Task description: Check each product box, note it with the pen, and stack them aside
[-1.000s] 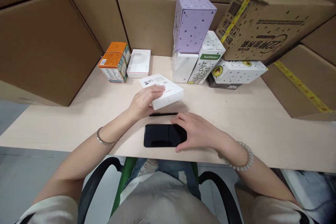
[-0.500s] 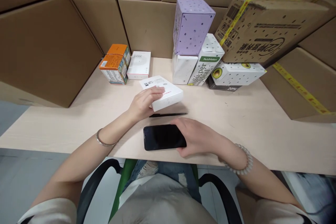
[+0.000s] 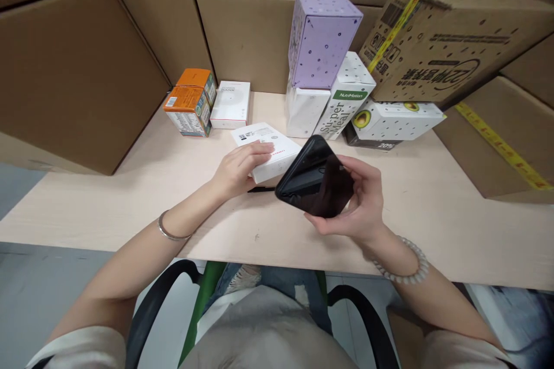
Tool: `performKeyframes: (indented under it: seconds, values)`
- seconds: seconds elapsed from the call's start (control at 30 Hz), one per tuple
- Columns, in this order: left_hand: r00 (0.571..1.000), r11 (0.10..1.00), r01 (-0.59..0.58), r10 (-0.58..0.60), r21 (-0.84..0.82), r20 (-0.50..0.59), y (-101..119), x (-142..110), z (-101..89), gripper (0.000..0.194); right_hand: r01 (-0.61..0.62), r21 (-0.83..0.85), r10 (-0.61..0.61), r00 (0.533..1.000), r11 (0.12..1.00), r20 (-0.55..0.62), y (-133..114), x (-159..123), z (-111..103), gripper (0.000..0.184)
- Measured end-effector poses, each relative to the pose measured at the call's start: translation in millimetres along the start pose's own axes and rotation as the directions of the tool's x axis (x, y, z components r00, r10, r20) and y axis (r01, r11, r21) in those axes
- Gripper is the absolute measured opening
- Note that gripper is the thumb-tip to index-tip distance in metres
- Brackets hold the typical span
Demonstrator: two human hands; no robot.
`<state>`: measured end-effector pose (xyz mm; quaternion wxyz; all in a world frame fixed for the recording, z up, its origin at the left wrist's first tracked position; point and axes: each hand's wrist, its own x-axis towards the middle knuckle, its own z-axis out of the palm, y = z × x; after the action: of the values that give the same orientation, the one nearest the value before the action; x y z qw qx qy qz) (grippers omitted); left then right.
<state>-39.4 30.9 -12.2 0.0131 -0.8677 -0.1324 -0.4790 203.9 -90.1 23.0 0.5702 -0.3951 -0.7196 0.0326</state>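
Observation:
My right hand (image 3: 361,199) is closed around the edges of a black smartphone (image 3: 315,181), raised off the table and tilted, its dark screen up. The phone covers one corner of a flat white box (image 3: 268,144) with red print and a barcode label. My left hand (image 3: 240,167) grips that box along its near left side, fingers on its top. A thin black pen-like stick (image 3: 262,189) lies on the table in front of the box, partly hidden by the phone.
Orange boxes (image 3: 188,109) and a white power bank box (image 3: 231,105) stand at the back left. A purple box (image 3: 324,43) rests on a white box (image 3: 306,112), beside a Super Meal box (image 3: 341,104). A large carton (image 3: 450,52) sits on an avocado-print box (image 3: 398,121) at right.
My right hand has lifted the smartphone off the table, tilting it and moving it forward and right. My left hand stays on the white box.

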Motion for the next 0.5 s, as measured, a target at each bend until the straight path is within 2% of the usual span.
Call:
performKeyframes:
  seconds: [0.1, 0.2, 0.37, 0.5]
  values:
    - [0.995, 0.997, 0.070, -0.072, 0.032, 0.074, 0.8, -0.3, -1.4, 0.012, 0.030, 0.029, -0.029, 0.999, 0.999, -0.044, 3.3, 1.7, 2.8, 0.080]
    - [0.989, 0.995, 0.099, -0.100, 0.016, 0.110, 2.1, 0.7, -3.3, 0.013, 0.031, -0.023, -0.031, 0.999, 0.999, -0.031, 4.1, 1.2, 3.0, 0.079]
    - [1.000, 1.000, 0.002, -0.001, -0.027, 0.030, 3.3, 3.0, -4.7, 0.022, 0.019, -0.123, -0.018, 1.000, 0.992, 0.012, 3.8, -3.4, 1.8, 0.081]
    - [0.997, 1.000, 0.031, -0.031, 0.003, 0.067, 3.0, 3.3, -5.0, 0.020, 0.026, -0.126, -0.023, 0.999, 0.992, 0.025, 3.7, -4.3, 1.2, 0.084]
